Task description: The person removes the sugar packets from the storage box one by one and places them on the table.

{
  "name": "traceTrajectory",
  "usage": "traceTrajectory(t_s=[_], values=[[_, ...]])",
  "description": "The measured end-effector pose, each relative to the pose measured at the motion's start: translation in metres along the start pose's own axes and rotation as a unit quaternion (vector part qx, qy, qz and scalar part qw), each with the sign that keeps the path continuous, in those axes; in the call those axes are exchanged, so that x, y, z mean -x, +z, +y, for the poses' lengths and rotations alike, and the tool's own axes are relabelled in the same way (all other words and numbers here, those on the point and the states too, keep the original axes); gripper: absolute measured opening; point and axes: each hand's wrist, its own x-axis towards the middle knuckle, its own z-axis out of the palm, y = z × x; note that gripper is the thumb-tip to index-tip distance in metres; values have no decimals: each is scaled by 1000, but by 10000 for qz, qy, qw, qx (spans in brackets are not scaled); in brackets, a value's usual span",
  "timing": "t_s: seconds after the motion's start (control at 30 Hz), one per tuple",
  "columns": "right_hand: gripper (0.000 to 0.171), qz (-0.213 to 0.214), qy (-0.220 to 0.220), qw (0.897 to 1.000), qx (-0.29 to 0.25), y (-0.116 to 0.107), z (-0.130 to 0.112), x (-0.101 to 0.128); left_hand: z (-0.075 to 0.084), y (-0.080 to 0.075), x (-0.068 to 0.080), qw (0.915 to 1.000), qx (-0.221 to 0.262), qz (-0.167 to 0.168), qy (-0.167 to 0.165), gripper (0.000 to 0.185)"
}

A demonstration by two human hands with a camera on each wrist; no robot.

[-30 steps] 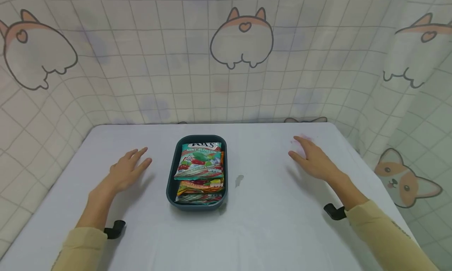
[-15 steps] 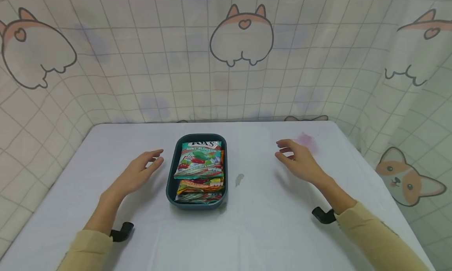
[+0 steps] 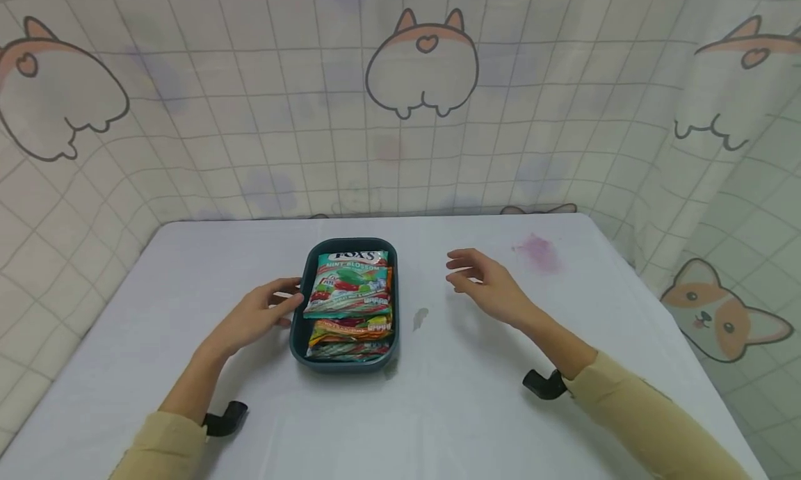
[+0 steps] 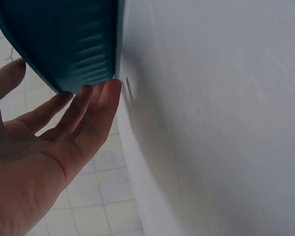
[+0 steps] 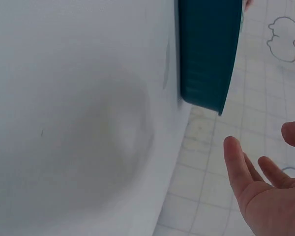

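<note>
- Corgi-print checkered curtains all around, plus a white-covered table (image 3: 188,271) with a pink stain (image 3: 537,252) near the far right corner.
- Dark teal oblong plastic tray (image 3: 297,334) sits mid-table, stacked with colourful candy bags (image 3: 350,292).
- Left hand (image 3: 256,316) is right at the tray's left wall, fingers straight and loosely spread, fingertips (image 4: 105,91) touching it.
- Right hand (image 3: 488,289) hovers apart from the tray's right side, fingers relaxed and spread, holding nothing.

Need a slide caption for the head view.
Left hand touches the candy-filled teal tray; right hand hovers beside it.
</note>
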Motion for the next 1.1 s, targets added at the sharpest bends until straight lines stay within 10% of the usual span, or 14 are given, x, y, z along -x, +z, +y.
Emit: traceTrajectory(t_s=[0.57,1.1], values=[[45,-324,242,9952,-886,36,-20,-10,-3,-1,-2,9824,1835,-144,-310,61],[52,-768,550,9792,-1797,58,-48,-23,1,-2,-4,9696,2386,-113,-537,68]])
